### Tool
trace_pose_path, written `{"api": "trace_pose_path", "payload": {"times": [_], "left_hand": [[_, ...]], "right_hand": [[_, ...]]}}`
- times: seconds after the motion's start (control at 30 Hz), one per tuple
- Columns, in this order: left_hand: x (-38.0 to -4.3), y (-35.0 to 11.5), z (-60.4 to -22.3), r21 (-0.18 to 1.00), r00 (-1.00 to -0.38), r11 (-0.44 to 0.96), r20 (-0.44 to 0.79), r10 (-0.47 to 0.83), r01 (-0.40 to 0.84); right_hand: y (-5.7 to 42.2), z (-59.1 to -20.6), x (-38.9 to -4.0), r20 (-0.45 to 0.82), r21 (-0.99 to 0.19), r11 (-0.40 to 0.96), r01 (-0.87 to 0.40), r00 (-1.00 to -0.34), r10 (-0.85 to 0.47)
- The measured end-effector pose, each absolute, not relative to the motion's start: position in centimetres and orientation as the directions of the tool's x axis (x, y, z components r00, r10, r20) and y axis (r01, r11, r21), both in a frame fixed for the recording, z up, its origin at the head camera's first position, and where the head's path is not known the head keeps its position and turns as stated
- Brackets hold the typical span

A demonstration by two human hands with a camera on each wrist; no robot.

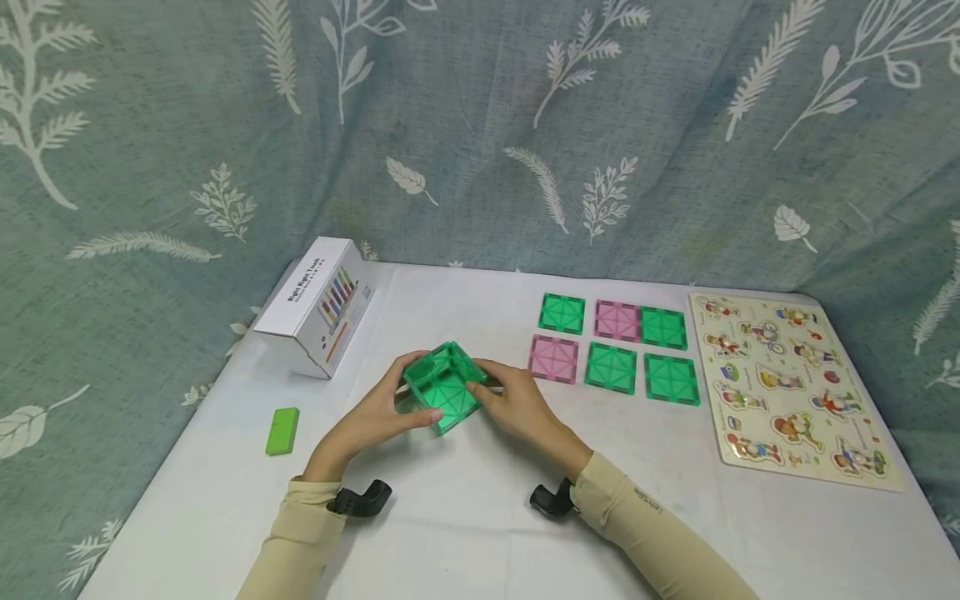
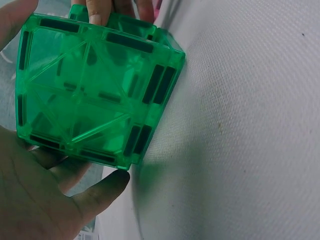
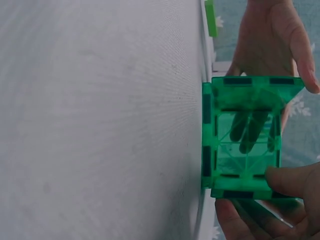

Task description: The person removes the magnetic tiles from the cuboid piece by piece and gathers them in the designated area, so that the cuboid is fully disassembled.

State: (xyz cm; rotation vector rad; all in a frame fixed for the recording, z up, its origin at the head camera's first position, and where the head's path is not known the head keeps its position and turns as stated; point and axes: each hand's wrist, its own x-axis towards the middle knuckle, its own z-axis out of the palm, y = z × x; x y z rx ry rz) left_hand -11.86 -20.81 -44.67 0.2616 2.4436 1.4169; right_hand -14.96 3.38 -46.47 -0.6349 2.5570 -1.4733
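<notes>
In the head view, an open cube of green magnetic tiles [image 1: 450, 398] sits between the two hands near the middle of the counter [image 1: 450, 542]; the left hand [image 1: 384, 415] grips its left side and the right hand [image 1: 525, 403] pinches its right wall, though several fingers are hidden behind it and both sleeves [image 1: 296, 533] are cut off below. Whether its base touches the counter is hard to tell. The counter is white, backed by a grey-green curtain [image 1: 465, 192] with white leaf prints. To the right lie green tiles [image 1: 611, 367], pink tiles [image 1: 553, 359] and a picture puzzle board [image 1: 787, 379]; to the left, a white carton [image 1: 303, 292], its small print illegible, and a green block [image 1: 282, 431]. In the left wrist view, one wall covers much of the left hand, and the right hand is mostly cropped. In the right wrist view, left-hand fingers show dimly through the green plastic; the right thumb reaches inside the rim.
</notes>
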Motion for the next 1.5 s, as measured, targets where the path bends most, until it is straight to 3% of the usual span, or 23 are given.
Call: {"api": "trace_pose_path", "payload": {"times": [0.7,1.5], "left_hand": [[-12.11,-20.64,-44.75,0.859,-0.933,0.513,-0.176,0.314,0.010],[-11.99,-20.82,-45.00,0.863,-0.937,0.506,-0.172,0.305,0.006]], "right_hand": [[3.70,-46.76,-15.20,0.055,-0.866,0.452,-0.216,-0.938,-0.343],[3.76,-46.61,-15.13,0.049,-0.865,0.452,-0.216,-0.935,-0.352]]}}
